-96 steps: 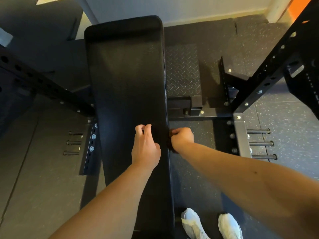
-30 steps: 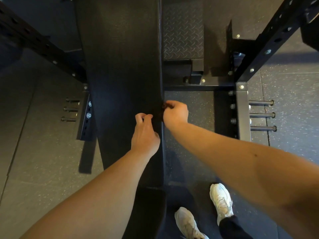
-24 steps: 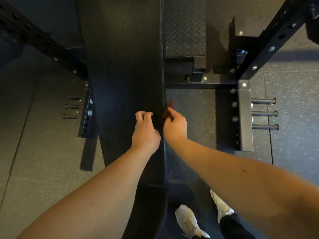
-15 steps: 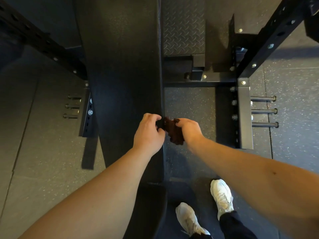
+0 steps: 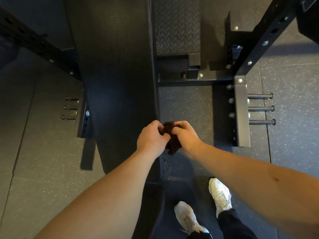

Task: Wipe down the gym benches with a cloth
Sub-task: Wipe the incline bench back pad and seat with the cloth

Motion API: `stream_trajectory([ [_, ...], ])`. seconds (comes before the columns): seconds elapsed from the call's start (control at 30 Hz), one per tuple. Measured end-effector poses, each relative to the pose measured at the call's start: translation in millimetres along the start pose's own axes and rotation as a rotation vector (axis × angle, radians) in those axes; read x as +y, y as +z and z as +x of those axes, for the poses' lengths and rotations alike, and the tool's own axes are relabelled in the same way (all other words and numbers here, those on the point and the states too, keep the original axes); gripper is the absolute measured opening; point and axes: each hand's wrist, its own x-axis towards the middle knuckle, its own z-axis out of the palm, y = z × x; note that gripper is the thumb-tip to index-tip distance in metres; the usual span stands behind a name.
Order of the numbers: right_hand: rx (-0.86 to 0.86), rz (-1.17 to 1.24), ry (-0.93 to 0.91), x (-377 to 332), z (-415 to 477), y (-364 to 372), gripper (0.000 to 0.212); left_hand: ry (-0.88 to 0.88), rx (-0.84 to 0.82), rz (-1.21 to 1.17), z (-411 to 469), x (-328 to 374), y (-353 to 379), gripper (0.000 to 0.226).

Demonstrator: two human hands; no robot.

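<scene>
Just now both hands, left hand [image 5: 151, 138] and right hand [image 5: 185, 135], grip the bunched dark cloth [image 5: 170, 140] beside the bench pad [image 5: 117, 83], likely regathering it. Next, I judge, the cloth needs pressing flat onto the pad for a stroke.

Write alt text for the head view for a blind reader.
Seen from above, the left hand and right hand grip a bunched dark cloth together, beside the right edge of a black bench. A black rack flanks the bench on a speckled floor, with white shoes below.

No text, label or number can be read — none anywhere.
</scene>
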Motion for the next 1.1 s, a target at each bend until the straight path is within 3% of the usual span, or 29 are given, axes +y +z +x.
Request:
stream_trajectory([
  [0.07, 0.097, -0.152, -0.008, 5.2, -0.1, -0.8, 0.034, -0.034, 0.069, -0.005, -1.1, -2.2, -0.2, 0.013],
  [0.1, 0.092, -0.118, 0.04, 4.9, -2.1, 0.6, 0.034, -0.044, 0.092, -0.004, -2.0, -3.0, 0.2, 0.014],
  [0.2, -0.168, 0.227, 0.238, -5.9, -11.6, 8.4, 0.024, -0.05, 0.064, -0.003, -5.0, -2.1, 3.6, 0.015],
  [0.27, -0.25, 0.245, 0.239, -12.2, -15.1, 13.5, 0.023, -0.041, 0.007, -0.023, -5.0, -1.8, 5.6, 0.015],
  [0.37, -0.08, 0.034, 0.072, -12.5, -1.0, 18.6, 0.013, -0.06, -0.033, -0.125, -4.6, -5.6, 3.9, 0.011],
  [0.47, 0.101, -0.099, -0.116, -20.6, 15.8, 26.7, 0.01, -0.043, 0.16, -0.089, -4.5, -15.7, -2.0, 0.014],
  [0.57, 0.121, -0.167, -0.267, -25.6, 25.8, 42.3, 0.022, -0.064, 0.271, 0.032, -3.7, -28.7, -5.5, 0.025],
  [0.63, 0.117, -0.2, -0.271, -20.8, 35.3, 51.1, 0.029, -0.104, 0.242, 0.068, -3.3, -37.2, -5.6, 0.032],
  [0.83, 0.12, -0.317, -0.283, 21.5, 39.4, 50.2, 0.025, -0.14, 0.152, 0.096, -2.2, -52.4, -0.2, 0.038],
  [0.97, 0.025, -0.466, -0.064, 63.4, 32.8, 41.7, 0.028, -0.188, 0.139, 0.126, -4.8, -51.1, 7.7, 0.039],
  [1.1, 0.075, -0.296, -0.058, 51.5, 39.0, 43.5, 0.031, -0.162, 0.148, 0.136, -5.0, -51.6, 11.7, 0.039],
])
